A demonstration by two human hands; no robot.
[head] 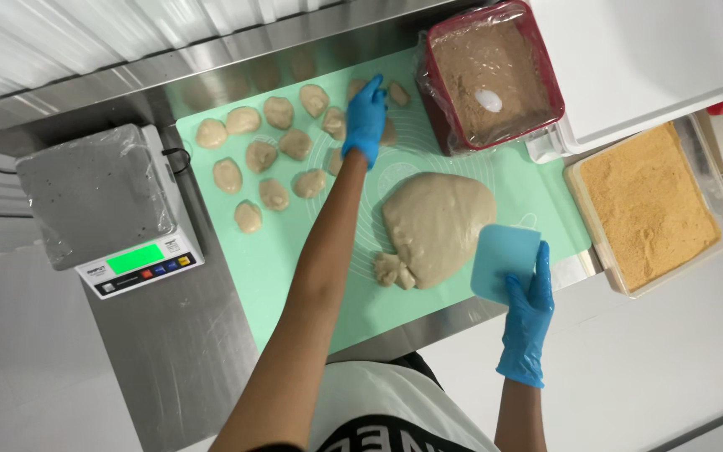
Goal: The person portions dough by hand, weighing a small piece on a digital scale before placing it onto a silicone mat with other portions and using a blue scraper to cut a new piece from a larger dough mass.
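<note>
My left hand (366, 117), in a blue glove, reaches to the far side of the green mat (294, 259) and rests on a small dough piece among several beige dough portions (261, 156); its grip on the piece is hidden. My right hand (527, 314), also blue-gloved, holds a light blue plastic scraper (502, 259) next to the large dough mass (434, 224) in the mat's middle. A small torn lump sticks out at that mass's near left corner.
A digital scale (98, 201) wrapped in plastic film stands left of the mat on the steel table (177, 351). At the back right sit a red tub of brown filling (489, 75), a white lid (638, 63) and a clear tray of orange crumbs (648, 205).
</note>
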